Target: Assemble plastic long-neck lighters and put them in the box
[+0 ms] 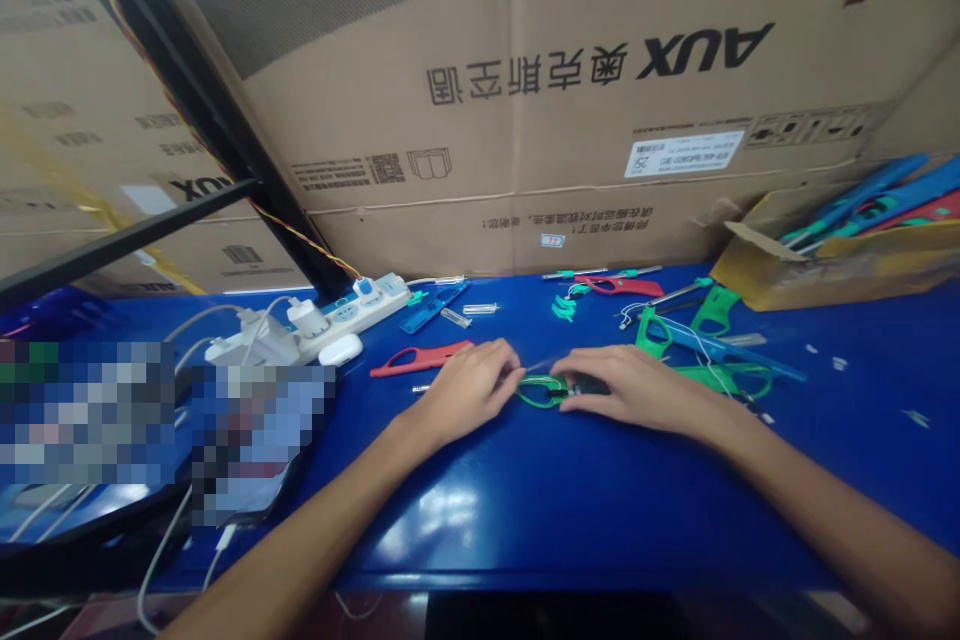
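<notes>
A green lighter casing (541, 394), with a loop-shaped grip, lies between my two hands just above the blue table. My left hand (474, 380) pinches its left end between thumb and fingers. At the other end my right hand (626, 385) closes on the casing, its fingers bent around a small dark part that I cannot make out. Beside my left hand rests a red lighter casing (420, 358). Several green casings (731, 378), thin white wires and a blue casing (750, 348) lie loosely to the right of my right hand.
An open cardboard box (840, 270) holding blue and red lighters stands at the right. Behind are clear tubes (480, 309), a red casing (622, 287) and small green pieces (564, 306). A power strip (360, 315), an earbud case (340, 350) and a phone (259, 450) sit left.
</notes>
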A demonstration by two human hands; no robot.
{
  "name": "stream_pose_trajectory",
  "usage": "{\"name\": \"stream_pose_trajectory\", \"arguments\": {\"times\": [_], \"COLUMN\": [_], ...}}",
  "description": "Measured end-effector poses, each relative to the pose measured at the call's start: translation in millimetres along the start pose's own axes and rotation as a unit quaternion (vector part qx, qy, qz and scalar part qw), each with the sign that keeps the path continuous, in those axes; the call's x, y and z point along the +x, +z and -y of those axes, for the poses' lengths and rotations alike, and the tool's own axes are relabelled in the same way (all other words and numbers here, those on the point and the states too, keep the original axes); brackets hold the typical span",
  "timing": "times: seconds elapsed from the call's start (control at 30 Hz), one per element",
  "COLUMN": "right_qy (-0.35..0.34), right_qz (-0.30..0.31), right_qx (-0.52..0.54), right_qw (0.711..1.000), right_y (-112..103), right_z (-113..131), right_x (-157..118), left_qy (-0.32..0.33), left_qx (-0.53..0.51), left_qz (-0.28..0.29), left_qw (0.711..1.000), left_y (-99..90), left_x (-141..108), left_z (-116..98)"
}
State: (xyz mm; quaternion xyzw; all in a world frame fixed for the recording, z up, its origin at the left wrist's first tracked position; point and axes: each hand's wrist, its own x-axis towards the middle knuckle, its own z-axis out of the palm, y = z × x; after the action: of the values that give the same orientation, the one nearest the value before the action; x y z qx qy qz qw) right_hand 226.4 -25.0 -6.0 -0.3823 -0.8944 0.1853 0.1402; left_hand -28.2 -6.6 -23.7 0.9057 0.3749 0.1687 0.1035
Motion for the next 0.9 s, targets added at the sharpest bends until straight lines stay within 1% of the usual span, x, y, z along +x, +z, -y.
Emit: {"name": "stream_pose_trajectory", "arguments": {"times": [0.1, 0.2, 0.27, 0.33, 0.43, 0.5, 0.63, 0.73, 0.83, 0.9], "right_qy": [0.011, 0.021, 0.041, 0.079, 0.124, 0.124, 0.111, 0.111, 0.116, 0.118], "right_qz": [-0.041, -0.087, -0.109, -0.109, -0.079, -0.07, -0.072, -0.081, -0.094, -0.105], "right_qx": [-0.019, -0.067, -0.115, -0.179, -0.268, -0.293, -0.305, -0.31, -0.311, -0.306], "right_qw": [0.999, 0.994, 0.987, 0.975, 0.952, 0.945, 0.943, 0.941, 0.939, 0.939], "right_y": [0, -1, -1, -1, 0, 2, 5, 8, 10, 11], "right_z": [-4, -16, -27, -37, -45, -47, -47, -47, -48, -49], "right_x": [0, 3, 10, 18, 31, 35, 33, 30, 28, 28], "left_qy": [-0.024, -0.014, -0.002, 0.005, 0.001, -0.004, -0.001, 0.005, 0.017, 0.04], "left_qx": [-0.008, -0.013, -0.013, -0.013, -0.008, 0.003, 0.033, 0.045, 0.043, 0.043], "left_qz": [-0.008, -0.015, -0.019, -0.022, -0.034, -0.052, -0.108, -0.14, -0.131, -0.101], "left_qw": [1.0, 1.0, 1.0, 1.0, 0.999, 0.999, 0.994, 0.989, 0.99, 0.993], "left_y": [5.2, 9.5, 10.6, 9.9, 4.6, -1.3, -13.6, -17.5, -17.7, -18.4], "left_x": [1, 1, 1, 0, 0, 0, 1, 2, 2, 1], "left_z": [-2, -4, -5, -6, -3, 1, 12, 17, 17, 15]}}
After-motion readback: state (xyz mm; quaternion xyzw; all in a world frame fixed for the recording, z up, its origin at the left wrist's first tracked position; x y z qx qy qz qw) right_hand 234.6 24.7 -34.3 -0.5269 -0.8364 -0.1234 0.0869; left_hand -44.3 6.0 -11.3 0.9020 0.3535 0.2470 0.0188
